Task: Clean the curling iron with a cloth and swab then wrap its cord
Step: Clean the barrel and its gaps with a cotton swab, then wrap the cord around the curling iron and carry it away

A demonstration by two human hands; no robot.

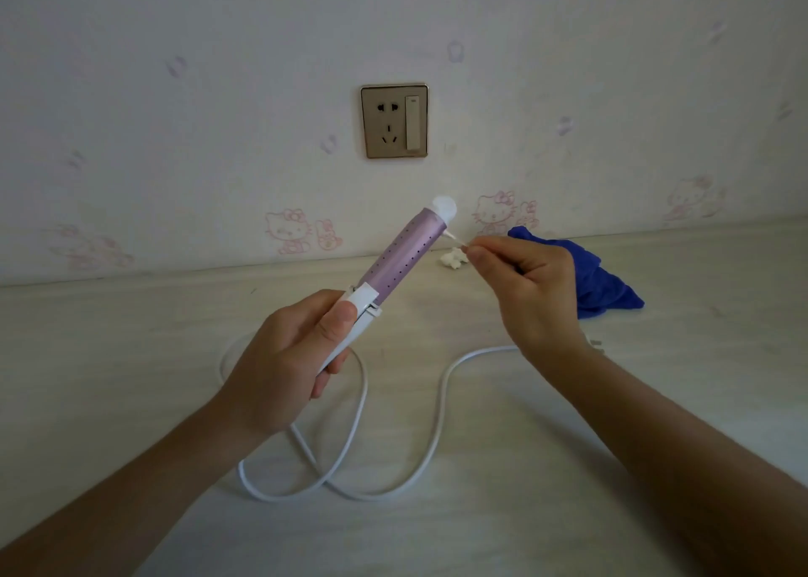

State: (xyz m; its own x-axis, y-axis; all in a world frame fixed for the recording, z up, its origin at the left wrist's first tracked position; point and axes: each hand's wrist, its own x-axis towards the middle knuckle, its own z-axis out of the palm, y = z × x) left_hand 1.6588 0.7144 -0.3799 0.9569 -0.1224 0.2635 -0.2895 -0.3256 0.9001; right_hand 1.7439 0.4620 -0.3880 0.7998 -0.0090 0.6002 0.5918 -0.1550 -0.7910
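Lilac-barrelled curling iron (402, 257) is held above the tabletop (131, 358), tip up and tilted right. At its lower left, the left hand (284, 358) is wrapped around the white handle, thumb on the clamp lever. Below the iron, the white cord (441, 401) lies in loose loops, not yet wrapped. Just right of the iron's tip, the cotton swab (457, 239) touches the barrel end, pinched by the right hand (529, 288). Work the swab along the seam under the white cap with light pressure, turning the iron as required. Further right of the iron lie a white wad (452, 258) and the blue cloth (603, 283). No container is in view.
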